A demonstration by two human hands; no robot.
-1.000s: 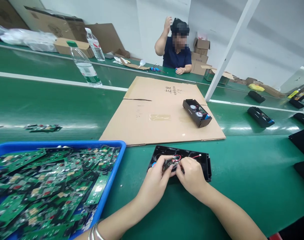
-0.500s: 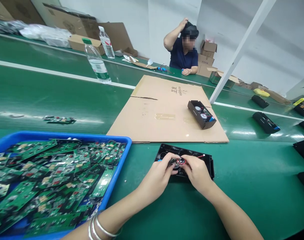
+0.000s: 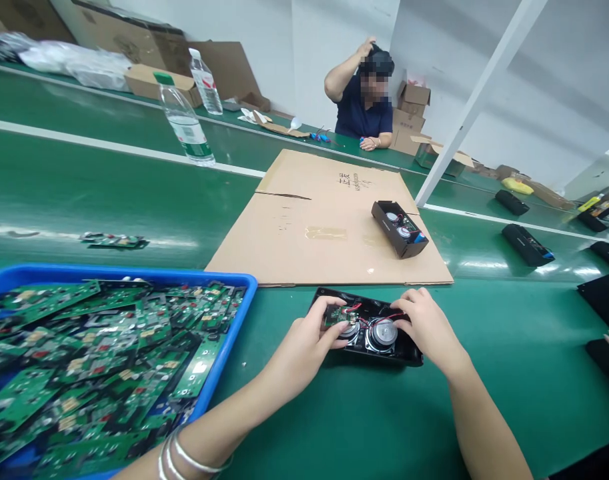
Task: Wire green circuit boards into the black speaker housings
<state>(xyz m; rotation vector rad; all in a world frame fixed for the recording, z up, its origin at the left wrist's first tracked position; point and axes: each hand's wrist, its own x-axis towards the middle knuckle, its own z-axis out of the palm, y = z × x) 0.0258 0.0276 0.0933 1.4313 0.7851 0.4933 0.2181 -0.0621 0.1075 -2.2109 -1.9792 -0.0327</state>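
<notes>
A black speaker housing [image 3: 384, 353] lies open on the green table in front of me, with two round silver speaker drivers [image 3: 381, 331] and red wires inside. My left hand [image 3: 304, 343] pinches a small green circuit board [image 3: 338, 315] at the housing's left end. My right hand [image 3: 427, 327] grips the housing's right end. A blue tray [image 3: 237, 313] heaped with green circuit boards [image 3: 99, 360] sits at my left.
A flat cardboard sheet [image 3: 314, 227] lies beyond, bearing another black housing [image 3: 399, 229]. More black housings [image 3: 527, 237] line the belt at right. Two water bottles [image 3: 184, 123] stand at the back left. A person [image 3: 361, 100] sits across. A white post [image 3: 474, 100] slants overhead.
My hands have parted: the right one slid to the housing's right end, uncovering the two drivers. The left hand keeps the small board at the left end.
</notes>
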